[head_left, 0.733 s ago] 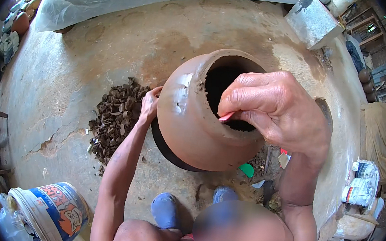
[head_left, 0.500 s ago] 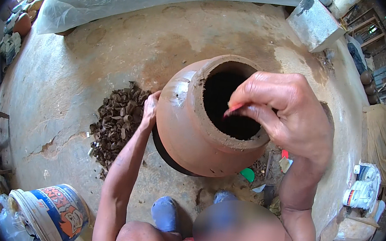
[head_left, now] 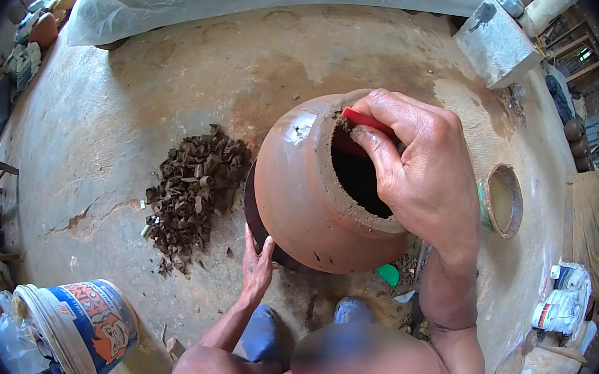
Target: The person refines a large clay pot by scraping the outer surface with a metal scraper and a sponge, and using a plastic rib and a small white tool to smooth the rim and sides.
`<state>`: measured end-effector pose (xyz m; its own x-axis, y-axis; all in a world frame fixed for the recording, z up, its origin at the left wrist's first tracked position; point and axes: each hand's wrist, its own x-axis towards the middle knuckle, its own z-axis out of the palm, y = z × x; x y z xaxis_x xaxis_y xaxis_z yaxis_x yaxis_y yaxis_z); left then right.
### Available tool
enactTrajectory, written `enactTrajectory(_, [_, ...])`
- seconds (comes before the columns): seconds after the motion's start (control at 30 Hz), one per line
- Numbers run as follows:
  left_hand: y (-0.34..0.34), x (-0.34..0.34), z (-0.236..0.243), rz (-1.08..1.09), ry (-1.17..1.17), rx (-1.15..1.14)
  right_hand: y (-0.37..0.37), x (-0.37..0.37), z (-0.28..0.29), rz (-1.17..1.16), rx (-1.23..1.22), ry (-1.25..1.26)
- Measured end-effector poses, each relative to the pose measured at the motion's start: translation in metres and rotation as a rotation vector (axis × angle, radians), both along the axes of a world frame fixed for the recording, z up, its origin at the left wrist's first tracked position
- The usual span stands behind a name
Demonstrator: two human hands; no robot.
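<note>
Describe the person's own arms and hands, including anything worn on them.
The left hand and right hand are bare, with no gloves, rings or bracelets visible. No sleeves show on the left forearm or right forearm. The right hand looks shiny.

A big, round, reddish-brown clay pot (head_left: 299,194) sits mid-frame on a dark round base (head_left: 251,213), shiny at its upper left, its rim rough and crumbly. At the mouth's upper edge I see a thin red scraper (head_left: 359,117), partly hidden, seemingly against the clay.
</note>
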<state>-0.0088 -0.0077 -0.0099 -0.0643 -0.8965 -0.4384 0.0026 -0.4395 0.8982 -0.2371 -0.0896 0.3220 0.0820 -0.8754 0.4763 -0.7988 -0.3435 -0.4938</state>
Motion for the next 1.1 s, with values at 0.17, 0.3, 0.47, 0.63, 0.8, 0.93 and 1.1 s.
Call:
enactTrajectory(0.17, [-0.027, 0.017, -0.002, -0.092, 0.008, 0.016, 0.002, -0.002, 0.003, 0.089, 0.028, -0.052])
enactTrajectory(0.3, [-0.062, 0.026, 0.004, -0.181, -0.035, -0.001, 0.003, -0.006, -0.001, 0.181, 0.068, -0.012])
enactTrajectory(0.47, [-0.123, 0.022, 0.004, -0.284, -0.050, -0.133, 0.007, -0.011, 0.003, 0.240, 0.101, 0.008])
enactTrajectory(0.63, [-0.197, 0.018, 0.002, -0.345, -0.401, -0.290, 0.007, -0.007, 0.003, 0.315, 0.129, -0.002])
enactTrajectory(0.8, [-0.228, 0.006, 0.007, -0.183, 0.086, -0.434, 0.005, -0.006, 0.002, 0.345, 0.117, -0.026])
enactTrajectory(0.93, [-0.164, -0.004, 0.012, 0.030, -0.102, -0.475, 0.005, -0.014, 0.003, 0.353, 0.176, 0.038])
enactTrajectory(1.1, [-0.026, 0.010, 0.015, -0.017, -0.429, -0.242, 0.006, -0.014, 0.007, 0.400, 0.173, 0.033])
